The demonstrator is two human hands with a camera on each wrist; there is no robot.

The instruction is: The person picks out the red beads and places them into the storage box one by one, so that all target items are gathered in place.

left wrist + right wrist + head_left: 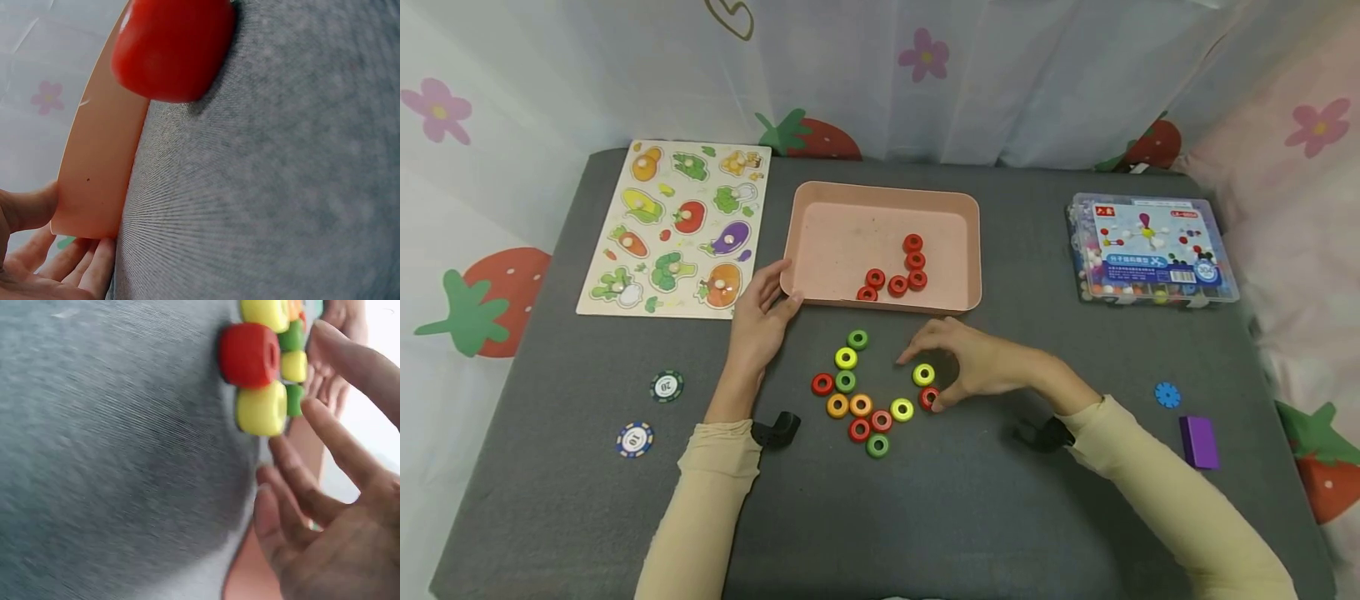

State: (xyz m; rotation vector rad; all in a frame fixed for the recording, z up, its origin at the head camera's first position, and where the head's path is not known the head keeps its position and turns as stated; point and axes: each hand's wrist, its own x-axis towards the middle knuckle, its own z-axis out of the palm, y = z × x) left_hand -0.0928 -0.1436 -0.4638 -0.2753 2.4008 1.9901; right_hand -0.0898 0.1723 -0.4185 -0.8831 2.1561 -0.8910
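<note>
My left hand [758,321] holds the front left corner of a shallow pink tray [850,200], its thumb at the corner and the fingers along the left side. Several red rings [897,286] lie inside toward the tray's front right. Before the tray, small red, yellow, green and orange rings form a curved line on the table. Over its right end hovers my right hand [981,362], thumb and fingers spread apart. The thumb tip is right at a red ring [250,355], and a yellow ring [261,409] sits between thumb and fingers.
A vegetable puzzle board [673,229] lies back left, with two poker chips [667,386] before it. Back right stands a clear plastic box [1152,248] of beads. A blue disc [1167,395] and a purple block [1199,442] lie at right. A curtain [880,75] hangs behind the table.
</note>
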